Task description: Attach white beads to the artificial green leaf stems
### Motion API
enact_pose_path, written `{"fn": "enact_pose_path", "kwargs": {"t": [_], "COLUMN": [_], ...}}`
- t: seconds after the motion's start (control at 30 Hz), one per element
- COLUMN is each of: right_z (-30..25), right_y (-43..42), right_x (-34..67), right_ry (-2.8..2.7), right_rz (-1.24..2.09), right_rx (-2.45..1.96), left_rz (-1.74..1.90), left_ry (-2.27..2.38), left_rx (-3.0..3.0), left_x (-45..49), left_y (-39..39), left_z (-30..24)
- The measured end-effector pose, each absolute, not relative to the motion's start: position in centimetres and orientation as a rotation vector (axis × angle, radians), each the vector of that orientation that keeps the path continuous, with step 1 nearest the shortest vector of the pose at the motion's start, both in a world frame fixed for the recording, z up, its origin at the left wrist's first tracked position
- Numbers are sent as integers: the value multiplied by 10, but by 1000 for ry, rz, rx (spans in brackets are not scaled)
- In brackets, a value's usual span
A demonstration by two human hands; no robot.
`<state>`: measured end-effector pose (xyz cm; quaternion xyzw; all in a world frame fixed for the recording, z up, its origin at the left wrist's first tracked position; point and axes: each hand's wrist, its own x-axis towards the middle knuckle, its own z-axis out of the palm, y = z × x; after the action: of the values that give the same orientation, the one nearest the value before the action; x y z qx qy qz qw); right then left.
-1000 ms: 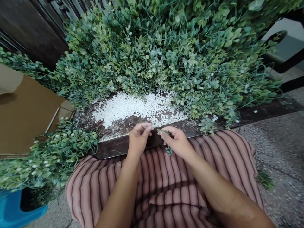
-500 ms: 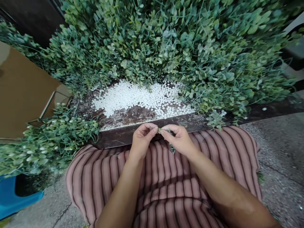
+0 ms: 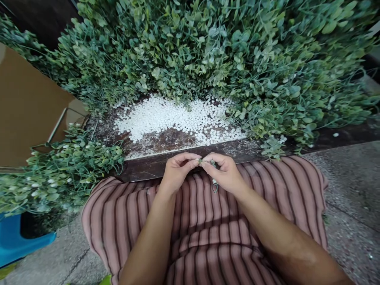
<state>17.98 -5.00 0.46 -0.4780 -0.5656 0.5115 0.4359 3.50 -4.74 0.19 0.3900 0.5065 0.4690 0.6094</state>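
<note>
In the middle of the frame, the right hand (image 3: 223, 172) pinches a small green sprig (image 3: 214, 182). The left hand (image 3: 175, 171) has its fingers pressed together by the sprig's tip; anything between them is too small to tell. White beads (image 3: 160, 116) lie above on the brown worktop (image 3: 148, 171), under leafy plants (image 3: 184, 51).

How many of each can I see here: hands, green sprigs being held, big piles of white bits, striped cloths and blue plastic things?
Hands: 2 (left hand, right hand)
Held green sprig: 1
Pile of white bits: 1
Striped cloth: 1
Blue plastic thing, cut off by the picture's edge: 1
Total: 6
</note>
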Motion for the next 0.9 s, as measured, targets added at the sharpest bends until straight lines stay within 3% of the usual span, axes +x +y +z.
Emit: {"fn": "enact_pose_path", "kwargs": {"t": [0.9], "right_z": [8], "right_y": [-51], "right_x": [185], "right_ry": [-1438], "right_rz": [1374], "right_rx": [-1165], "left_rz": [1033], "left_ry": [1040], "left_rx": [1041], "left_x": [29], "left_y": [-41], "left_z": [1]}}
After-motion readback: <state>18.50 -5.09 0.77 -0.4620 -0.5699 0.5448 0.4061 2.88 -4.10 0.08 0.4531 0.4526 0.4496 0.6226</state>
